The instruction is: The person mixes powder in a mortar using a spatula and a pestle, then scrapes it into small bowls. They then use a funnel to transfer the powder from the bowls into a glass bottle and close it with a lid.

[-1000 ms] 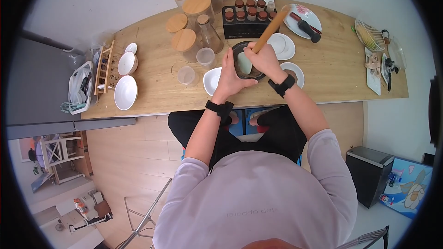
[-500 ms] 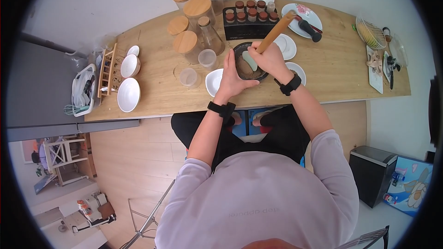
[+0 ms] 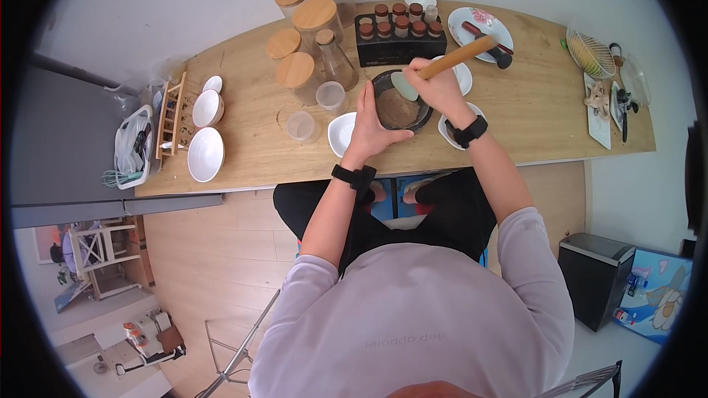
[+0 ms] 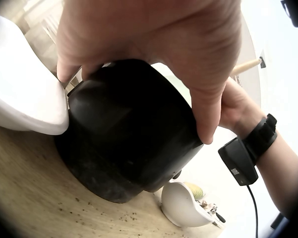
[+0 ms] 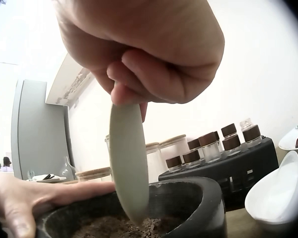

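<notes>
A black mortar (image 3: 423,119) holds brown ground powder (image 3: 397,109). My left hand (image 3: 367,127) grips it from the left, its thumb along the near rim and its fingers round the far side; the left wrist view shows the mortar's dark outer wall (image 4: 134,129) between them. In my right hand (image 3: 440,97) is a spatula with a wooden handle (image 3: 459,57) and a pale green blade (image 5: 129,158). The handle leans up to the right. The blade's tip dips into the mortar, down at the powder.
White dishes stand close by, one left of the mortar (image 3: 341,133), others to its right. Behind sit a black rack (image 3: 394,50) of spice jars and several wooden-lidded canisters (image 3: 295,66). Two clear cups (image 3: 300,124) are at left. A floral plate (image 3: 494,26) lies at back right.
The spatula's handle has tipped over to the right, and its blade has shifted toward the mortar's far side, uncovering more powder. My right hand has moved slightly right; the left keeps its grip.
</notes>
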### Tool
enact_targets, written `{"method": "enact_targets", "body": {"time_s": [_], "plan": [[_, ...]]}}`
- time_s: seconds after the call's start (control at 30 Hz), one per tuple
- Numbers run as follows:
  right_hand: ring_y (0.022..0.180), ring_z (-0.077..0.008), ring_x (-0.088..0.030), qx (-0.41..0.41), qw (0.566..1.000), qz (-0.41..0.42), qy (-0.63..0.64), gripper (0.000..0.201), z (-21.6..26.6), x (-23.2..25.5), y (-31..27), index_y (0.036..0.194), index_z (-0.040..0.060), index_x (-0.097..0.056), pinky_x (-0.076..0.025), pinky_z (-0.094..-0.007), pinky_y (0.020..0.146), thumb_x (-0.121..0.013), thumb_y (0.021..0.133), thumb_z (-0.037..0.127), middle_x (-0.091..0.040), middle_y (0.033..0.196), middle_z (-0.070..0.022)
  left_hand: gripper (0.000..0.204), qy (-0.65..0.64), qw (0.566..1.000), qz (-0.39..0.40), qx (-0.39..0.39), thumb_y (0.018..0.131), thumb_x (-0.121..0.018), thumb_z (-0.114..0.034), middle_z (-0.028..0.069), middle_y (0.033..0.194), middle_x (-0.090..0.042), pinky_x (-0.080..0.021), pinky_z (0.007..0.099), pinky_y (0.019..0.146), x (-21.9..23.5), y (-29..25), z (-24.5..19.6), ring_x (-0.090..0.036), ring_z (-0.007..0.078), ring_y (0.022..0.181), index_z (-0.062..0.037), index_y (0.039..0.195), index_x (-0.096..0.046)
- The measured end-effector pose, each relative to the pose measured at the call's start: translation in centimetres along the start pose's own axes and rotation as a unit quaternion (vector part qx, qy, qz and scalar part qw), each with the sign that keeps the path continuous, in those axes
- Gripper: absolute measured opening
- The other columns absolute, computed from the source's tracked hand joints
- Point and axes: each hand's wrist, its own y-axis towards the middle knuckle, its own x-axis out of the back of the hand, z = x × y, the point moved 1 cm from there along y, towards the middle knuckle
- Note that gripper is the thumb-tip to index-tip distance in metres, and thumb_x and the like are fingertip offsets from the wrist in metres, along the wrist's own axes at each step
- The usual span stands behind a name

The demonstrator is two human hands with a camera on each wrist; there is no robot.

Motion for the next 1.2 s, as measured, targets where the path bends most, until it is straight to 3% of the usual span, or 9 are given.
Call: {"method": "enact_targets", "body": {"time_s": [0.17,0.2,0.3,0.4,0.67,0.77,0.87,1.1,1.2], "plan": [[0.06,-0.0279,-0.056,0.088,0.991,0.096,-0.027,0.025,-0.2,-1.1,-1.3,0.076,0.0022,-0.062,-0.041,-0.0382,0.056,-0.063,0.088,0.024,-0.059,0.065,-0.0112,0.141,0.006,1.0,-0.004,-0.007,0.053,-0.096,-0.033,0.0284,0.155,-0.021,-0.03,0.0393,0.118,-0.1,0.2,0.2,-0.029,0.0386,0.144,0.0093,0.153,-0.006],[0.059,-0.0182,-0.054,0.064,0.992,0.11,-0.022,0.023,0.5,-0.5,-1.6,0.081,0.0009,-0.062,-0.042,-0.0352,0.058,-0.064,0.091,0.022,-0.057,0.065,-0.0101,0.141,0.008,1.0,-0.004,-0.008,0.053,-0.096,-0.033,0.0284,0.155,-0.021,-0.031,0.0394,0.118,-0.1,0.0,0.3,-0.03,0.0387,0.144,0.0093,0.153,-0.006],[0.059,-0.0173,-0.054,0.084,0.994,0.074,0.017,0.023,2.2,0.4,-2.3,0.08,0.0,-0.062,-0.041,-0.0345,0.058,-0.064,0.091,0.02,-0.056,0.064,-0.0093,0.142,0.003,1.0,-0.002,0.002,0.052,-0.096,-0.033,0.0284,0.155,-0.021,-0.031,0.0393,0.118,0.0,0.0,0.0,-0.03,0.0385,0.144,0.0096,0.153,-0.007],[0.059,-0.0151,-0.051,0.043,0.987,0.15,0.038,0.023,1.3,-0.4,-2.3,0.079,-0.0005,-0.062,-0.04,-0.0331,0.057,-0.064,0.091,0.019,-0.054,0.062,-0.0076,0.141,0.0,1.0,0.002,0.012,0.052,-0.096,-0.032,0.0281,0.155,-0.021,-0.032,0.0392,0.118,0.1,0.0,-0.4,-0.03,0.0385,0.144,0.0092,0.153,-0.007],[0.06,-0.0248,-0.057,0.008,0.997,0.015,0.073,0.019,-0.4,1.0,-1.2,0.085,0.0006,-0.065,-0.044,-0.0364,0.059,-0.063,0.089,0.019,-0.06,0.067,-0.0122,0.142,0.0,1.0,0.002,0.007,0.053,-0.096,-0.032,0.0272,0.155,-0.02,-0.032,0.0392,0.118,0.0,0.0,-0.2,-0.031,0.0382,0.143,0.0083,0.154,-0.005],[0.062,-0.0245,-0.06,0.095,0.995,-0.04,-0.016,0.018,-1.5,0.1,-1.8,0.085,0.0015,-0.066,-0.044,-0.036,0.06,-0.063,0.089,0.019,-0.062,0.068,-0.0125,0.142,0.005,1.0,0.002,0.001,0.053,-0.096,-0.032,0.0272,0.155,-0.02,-0.032,0.0391,0.118,0.0,0.0,-0.1,-0.031,0.0381,0.144,0.0083,0.154,-0.005],[0.063,-0.0264,-0.061,0.077,0.995,0.058,-0.015,0.02,-0.8,-0.3,-2.7,0.084,0.0018,-0.065,-0.045,-0.0369,0.061,-0.064,0.089,0.021,-0.062,0.069,-0.0131,0.142,0.012,1.0,-0.001,-0.002,0.053,-0.097,-0.032,0.0272,0.155,-0.02,-0.032,0.0392,0.118,0.0,0.1,0.1,-0.031,0.038,0.143,0.0084,0.154,-0.005],[0.066,-0.0372,-0.063,0.027,0.992,-0.06,-0.106,0.02,-0.1,1.5,-2.5,0.083,0.0031,-0.066,-0.046,-0.0426,0.059,-0.062,0.089,0.022,-0.063,0.068,-0.0166,0.142,0.011,1.0,-0.002,0.005,0.052,-0.097,-0.032,0.0275,0.155,-0.02,-0.031,0.0394,0.118,0.0,0.0,-0.2,-0.03,0.038,0.144,0.0085,0.154,-0.005],[0.067,-0.0389,-0.064,-0.032,0.993,-0.038,-0.103,0.02,-0.8,-0.7,-2.6,0.081,0.0026,-0.066,-0.046,-0.0436,0.058,-0.061,0.088,0.021,-0.063,0.067,-0.0169,0.142,-0.003,1.0,0.006,0.012,0.053,-0.096,-0.032,0.0275,0.155,-0.02,-0.031,0.0394,0.118,0.1,0.0,-0.3,-0.029,0.038,0.144,0.0086,0.154,-0.005]]}}
